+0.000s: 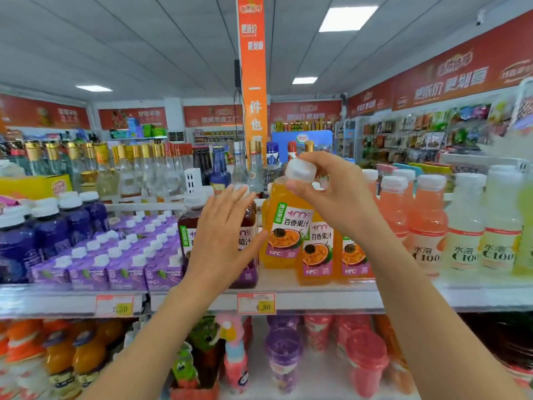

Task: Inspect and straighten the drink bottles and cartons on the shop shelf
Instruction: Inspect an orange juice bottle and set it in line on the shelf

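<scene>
The right hand [331, 194] pinches the orange juice bottle's white cap [300, 169]; the left hand [222, 235], fingers straight, rests against the dark juice bottle [189, 226].

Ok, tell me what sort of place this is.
Most likely a supermarket or convenience shop: a shelf packed with drinks such as the passion-fruit juice bottle, price tags on its edge, and red promotional banners along the walls.

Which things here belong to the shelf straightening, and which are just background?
Job: orange juice bottle, cap pinched by right hand; dark juice bottle behind open left hand; purple cartons.
Background: price tags; spirit bottles; orange banner; cup drinks below.
</scene>
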